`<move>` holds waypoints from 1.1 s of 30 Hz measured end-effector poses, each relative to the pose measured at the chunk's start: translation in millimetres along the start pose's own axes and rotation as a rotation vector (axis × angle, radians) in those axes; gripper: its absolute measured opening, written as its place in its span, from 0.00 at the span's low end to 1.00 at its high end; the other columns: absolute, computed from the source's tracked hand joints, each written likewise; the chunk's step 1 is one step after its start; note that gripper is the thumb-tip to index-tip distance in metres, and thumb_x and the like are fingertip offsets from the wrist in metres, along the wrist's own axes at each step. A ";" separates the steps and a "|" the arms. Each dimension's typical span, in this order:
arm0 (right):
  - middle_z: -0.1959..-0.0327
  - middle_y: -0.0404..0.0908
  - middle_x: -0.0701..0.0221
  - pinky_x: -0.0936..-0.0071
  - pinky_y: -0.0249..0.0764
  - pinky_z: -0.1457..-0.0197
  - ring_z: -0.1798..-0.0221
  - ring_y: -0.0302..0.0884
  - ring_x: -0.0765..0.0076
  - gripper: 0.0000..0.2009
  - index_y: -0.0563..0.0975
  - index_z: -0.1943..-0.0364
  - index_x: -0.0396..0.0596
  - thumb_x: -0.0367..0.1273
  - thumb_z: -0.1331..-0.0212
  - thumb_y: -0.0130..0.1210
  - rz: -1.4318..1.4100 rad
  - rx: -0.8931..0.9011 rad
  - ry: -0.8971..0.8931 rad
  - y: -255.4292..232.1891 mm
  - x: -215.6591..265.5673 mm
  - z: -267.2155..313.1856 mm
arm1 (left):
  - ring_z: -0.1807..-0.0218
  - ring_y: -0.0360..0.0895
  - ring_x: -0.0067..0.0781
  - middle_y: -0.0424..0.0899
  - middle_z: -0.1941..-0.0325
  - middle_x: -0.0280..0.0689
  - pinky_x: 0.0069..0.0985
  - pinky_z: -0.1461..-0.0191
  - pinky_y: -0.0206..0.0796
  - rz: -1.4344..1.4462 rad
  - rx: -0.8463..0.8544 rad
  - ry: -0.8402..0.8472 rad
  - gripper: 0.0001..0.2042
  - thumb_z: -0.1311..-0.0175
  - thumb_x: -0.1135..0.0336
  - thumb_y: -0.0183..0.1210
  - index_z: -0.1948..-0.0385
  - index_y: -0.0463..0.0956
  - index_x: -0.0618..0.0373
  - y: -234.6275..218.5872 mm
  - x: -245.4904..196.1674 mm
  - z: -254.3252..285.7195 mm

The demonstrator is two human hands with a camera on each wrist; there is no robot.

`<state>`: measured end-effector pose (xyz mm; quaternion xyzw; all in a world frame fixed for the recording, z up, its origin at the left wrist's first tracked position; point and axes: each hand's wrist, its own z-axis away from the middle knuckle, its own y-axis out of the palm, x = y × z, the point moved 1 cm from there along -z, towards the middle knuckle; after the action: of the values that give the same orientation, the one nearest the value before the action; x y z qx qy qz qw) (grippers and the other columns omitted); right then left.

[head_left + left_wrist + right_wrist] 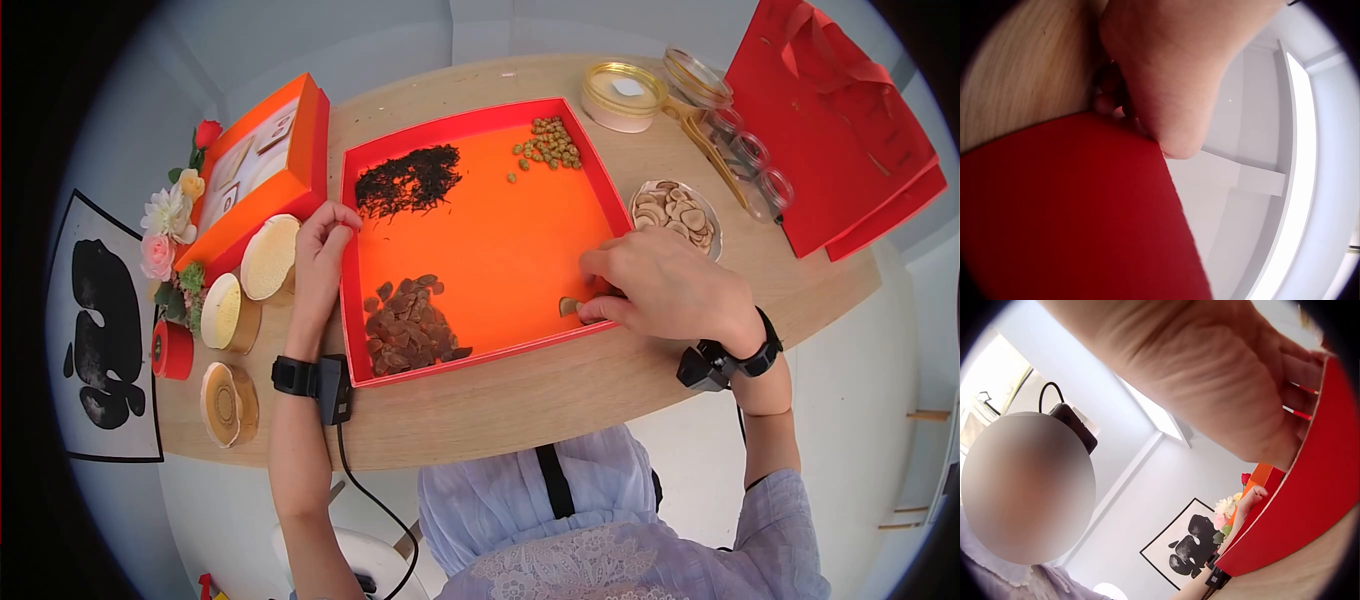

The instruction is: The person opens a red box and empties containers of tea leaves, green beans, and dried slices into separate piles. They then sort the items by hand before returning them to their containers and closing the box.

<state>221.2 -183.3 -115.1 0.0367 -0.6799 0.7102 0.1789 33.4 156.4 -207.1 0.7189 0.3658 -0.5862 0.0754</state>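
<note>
A shallow red box (480,240) with an orange floor lies on the table. On its floor are dark shreds (408,182) at the back left, green-brown buds (549,145) at the back right and brown flakes (410,325) at the front left. The left hand (325,248) grips the box's left wall, its thumb over the rim; in the left wrist view that hand (1160,69) is at the red wall. Inside the front right corner, the right hand (672,282) has its fingers down beside pale slices (569,306); whether it pinches any is hidden.
Right of the box is a bowl of pale slices (676,212); behind it are a gold-lidded jar (623,92), tongs (715,155), small glass jars (750,152) and a red bag (835,130). An orange-red box (262,165), flowers (168,216) and several tubs (230,312) stand left.
</note>
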 end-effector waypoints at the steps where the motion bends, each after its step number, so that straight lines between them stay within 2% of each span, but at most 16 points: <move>1: 0.74 0.82 0.55 0.56 0.76 0.55 0.64 0.82 0.45 0.14 0.81 0.69 0.38 0.38 0.42 0.66 -0.015 0.009 -0.024 0.8 -1.9 -0.8 | 0.59 0.71 0.17 0.76 0.66 0.29 0.17 0.52 0.62 0.002 0.000 -0.004 0.04 0.36 0.75 0.50 0.67 0.75 0.61 -0.3 0.6 -0.1; 6: 0.72 0.84 0.55 0.57 0.77 0.58 0.64 0.83 0.47 0.13 0.82 0.67 0.38 0.37 0.40 0.65 -0.143 0.080 -0.043 -2.4 -7.2 -4.8 | 0.60 0.71 0.17 0.76 0.66 0.29 0.17 0.53 0.62 -0.016 -0.003 0.000 0.04 0.36 0.75 0.50 0.67 0.75 0.61 -0.1 0.9 -0.4; 8: 0.72 0.84 0.55 0.58 0.76 0.59 0.65 0.83 0.47 0.13 0.82 0.68 0.38 0.37 0.38 0.63 -0.263 0.161 -0.028 0.4 -9.3 -7.6 | 0.60 0.71 0.17 0.76 0.66 0.29 0.17 0.53 0.62 -0.018 -0.006 0.002 0.04 0.36 0.75 0.50 0.67 0.75 0.61 0.0 0.6 -0.3; 11: 0.73 0.84 0.57 0.58 0.76 0.60 0.66 0.82 0.47 0.14 0.82 0.69 0.38 0.38 0.36 0.62 -0.232 0.158 -0.095 4.5 -12.9 -9.4 | 0.60 0.71 0.16 0.76 0.66 0.28 0.17 0.53 0.62 -0.015 -0.001 0.003 0.04 0.36 0.75 0.50 0.67 0.75 0.61 0.0 -0.3 -0.1; 14: 0.74 0.83 0.57 0.57 0.75 0.60 0.66 0.82 0.47 0.14 0.82 0.70 0.38 0.38 0.36 0.62 -0.183 0.239 -0.063 -0.7 -9.9 -12.2 | 0.60 0.71 0.16 0.76 0.66 0.28 0.17 0.53 0.62 0.016 0.000 -0.017 0.04 0.36 0.75 0.50 0.67 0.75 0.60 -0.1 0.1 0.2; 18: 0.73 0.84 0.57 0.58 0.76 0.59 0.65 0.83 0.48 0.14 0.82 0.69 0.38 0.38 0.36 0.62 -0.221 0.219 -0.046 0.8 -10.8 -11.3 | 0.60 0.71 0.16 0.76 0.66 0.28 0.17 0.53 0.62 0.015 0.000 -0.005 0.04 0.36 0.75 0.49 0.66 0.75 0.60 0.2 0.2 -0.1; 21: 0.71 0.84 0.61 0.62 0.74 0.59 0.64 0.82 0.53 0.16 0.80 0.69 0.40 0.41 0.34 0.62 -0.236 0.223 -0.037 2.5 -11.9 -10.8 | 0.60 0.71 0.16 0.76 0.66 0.28 0.17 0.53 0.62 0.014 0.002 -0.005 0.04 0.36 0.75 0.49 0.66 0.75 0.60 -0.2 1.9 -0.3; 24: 0.71 0.84 0.61 0.62 0.74 0.58 0.64 0.82 0.53 0.16 0.80 0.67 0.40 0.41 0.34 0.62 -0.221 0.210 -0.034 2.3 -10.3 -10.8 | 0.60 0.71 0.16 0.76 0.66 0.28 0.17 0.52 0.62 0.009 0.000 -0.008 0.04 0.36 0.75 0.49 0.66 0.75 0.60 -0.7 2.0 -0.3; 27: 0.69 0.86 0.56 0.58 0.77 0.58 0.63 0.84 0.48 0.14 0.83 0.66 0.38 0.39 0.36 0.62 -0.211 0.210 -0.024 0.6 -8.6 -11.7 | 0.59 0.71 0.16 0.76 0.66 0.28 0.17 0.52 0.62 0.004 0.001 -0.005 0.04 0.36 0.75 0.50 0.66 0.75 0.60 -0.7 1.1 -0.1; 29: 0.69 0.83 0.61 0.60 0.74 0.56 0.62 0.81 0.52 0.13 0.81 0.66 0.39 0.38 0.35 0.62 -0.187 0.283 0.001 1.2 -9.3 -11.6 | 0.59 0.71 0.16 0.76 0.66 0.28 0.17 0.52 0.62 0.004 0.000 -0.004 0.04 0.36 0.75 0.50 0.66 0.75 0.61 -0.6 0.8 -0.2; 33: 0.68 0.82 0.62 0.59 0.74 0.56 0.61 0.80 0.52 0.12 0.81 0.67 0.39 0.36 0.34 0.62 -0.187 0.261 -0.069 3.4 -14.3 -11.6 | 0.60 0.71 0.16 0.76 0.66 0.28 0.17 0.52 0.62 0.002 0.003 -0.004 0.04 0.36 0.75 0.50 0.66 0.75 0.60 -1.1 1.9 -0.5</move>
<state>235.7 -174.9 -123.4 0.1472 -0.5811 0.7711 0.2147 33.2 158.3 -208.3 0.7182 0.3641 -0.5882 0.0754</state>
